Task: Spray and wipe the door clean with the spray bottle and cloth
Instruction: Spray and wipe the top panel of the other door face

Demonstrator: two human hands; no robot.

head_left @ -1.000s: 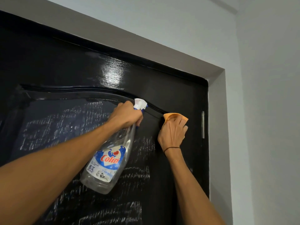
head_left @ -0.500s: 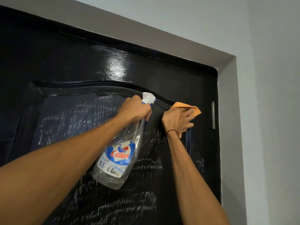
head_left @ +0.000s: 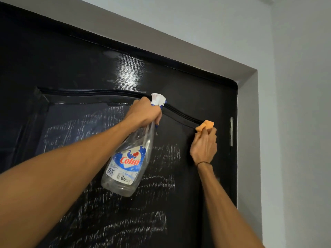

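A glossy black door [head_left: 89, 65] fills most of the view, with a raised curved moulding and whitish streaks across its inner panel. My left hand [head_left: 145, 113] grips the neck of a clear spray bottle [head_left: 129, 161] with a blue and red label; its white nozzle points at the moulding. My right hand [head_left: 204, 145] holds an orange cloth [head_left: 206, 125] bunched in its fingers and presses it on the right end of the moulding. Most of the cloth is hidden behind that hand.
A grey door frame [head_left: 248, 122] runs along the top and right of the door. A metal hinge [head_left: 231, 131] sits on the door's right edge, just right of the cloth. Pale walls [head_left: 295, 104] lie beyond the frame.
My right hand with the cloth has slid right and slightly down along the moulding toward the hinge. My left hand keeps the bottle up by the moulding; the view has shifted a little.
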